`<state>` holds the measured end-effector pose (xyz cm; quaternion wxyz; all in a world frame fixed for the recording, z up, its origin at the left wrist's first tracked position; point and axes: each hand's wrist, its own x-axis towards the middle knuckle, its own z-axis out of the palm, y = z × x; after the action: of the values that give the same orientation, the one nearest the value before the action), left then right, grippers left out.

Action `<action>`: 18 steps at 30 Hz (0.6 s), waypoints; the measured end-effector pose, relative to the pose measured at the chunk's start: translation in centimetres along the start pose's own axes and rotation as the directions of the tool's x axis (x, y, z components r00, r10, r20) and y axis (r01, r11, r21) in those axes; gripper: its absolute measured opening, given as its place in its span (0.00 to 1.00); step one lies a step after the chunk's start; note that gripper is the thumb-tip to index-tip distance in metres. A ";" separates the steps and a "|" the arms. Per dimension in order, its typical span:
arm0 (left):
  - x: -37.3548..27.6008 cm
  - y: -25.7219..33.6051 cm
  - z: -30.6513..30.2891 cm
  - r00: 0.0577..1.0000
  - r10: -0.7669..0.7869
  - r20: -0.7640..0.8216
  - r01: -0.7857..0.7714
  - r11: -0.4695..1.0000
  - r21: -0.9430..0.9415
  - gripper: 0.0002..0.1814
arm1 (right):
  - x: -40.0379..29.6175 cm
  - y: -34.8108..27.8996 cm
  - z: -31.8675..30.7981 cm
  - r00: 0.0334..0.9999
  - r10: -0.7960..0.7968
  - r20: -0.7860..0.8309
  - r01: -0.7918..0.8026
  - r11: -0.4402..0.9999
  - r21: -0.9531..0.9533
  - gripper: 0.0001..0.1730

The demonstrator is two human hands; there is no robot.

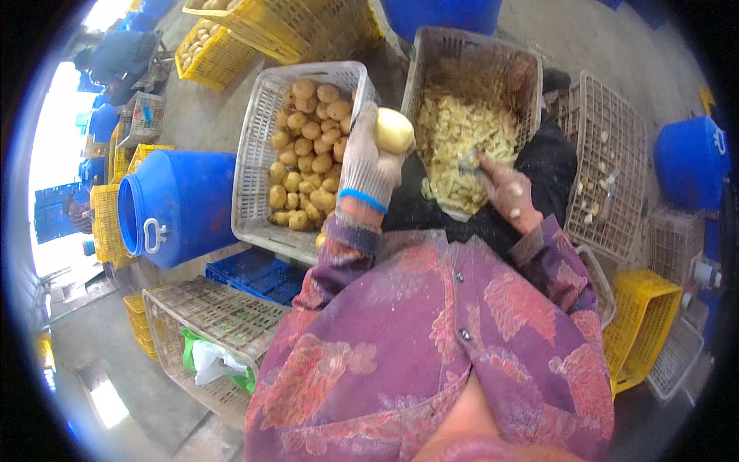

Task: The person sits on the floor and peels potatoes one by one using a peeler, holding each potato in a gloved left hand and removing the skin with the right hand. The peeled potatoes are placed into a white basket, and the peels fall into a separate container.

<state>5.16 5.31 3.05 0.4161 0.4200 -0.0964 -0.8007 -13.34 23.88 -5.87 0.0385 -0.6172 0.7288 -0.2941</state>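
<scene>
My left hand (374, 156), in a knitted glove with a blue cuff band, holds a peeled pale-yellow potato (394, 130). It is above the right edge of a grey plastic crate (245, 150) of unpeeled brown potatoes (312, 130). My bare-looking right hand (508, 193), with bits of peel stuck to it, grips a small tool (470, 163), blurred, perhaps a peeler. That hand is over a second crate (417, 69), which stands before my lap and holds a heap of pale potato peelings (462, 127).
Blue plastic barrels (190, 205) lie or stand at left, top and right (690, 164). Yellow crates (216, 58) of potatoes are at upper left. An upturned grey crate (612, 133) with scraps is at right; another crate (219, 312) holds plastic bags (216, 361). A person (121, 58) is at far upper left.
</scene>
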 end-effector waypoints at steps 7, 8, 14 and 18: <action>-3.5 -2.7 2.0 0.894 0.340 0.291 -0.434 0.815 0.384 0.17 | 5.6 -9.7 -2.2 0.710 0.524 0.470 -0.491 -0.111 0.864 0.17; -3.9 -3.3 2.2 0.775 0.429 0.463 -0.626 0.618 0.475 0.19 | 6.6 -10.6 -2.9 0.642 0.498 0.582 -0.498 -0.306 0.811 0.16; -5.0 -3.7 1.9 0.731 0.246 0.636 -0.514 0.812 0.277 0.17 | 6.9 -9.3 -2.7 0.717 0.498 0.487 -0.345 -0.352 0.870 0.16; -3.8 -5.8 0.6 0.836 0.272 0.476 -0.497 0.743 0.448 0.19 | 6.9 -9.1 -1.2 0.806 0.478 0.349 -0.316 -0.152 0.937 0.23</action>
<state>2.46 11.71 2.81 0.4083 0.3285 -0.4894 -0.6971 -7.48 17.41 1.56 0.5010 -0.1333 0.4595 -0.7212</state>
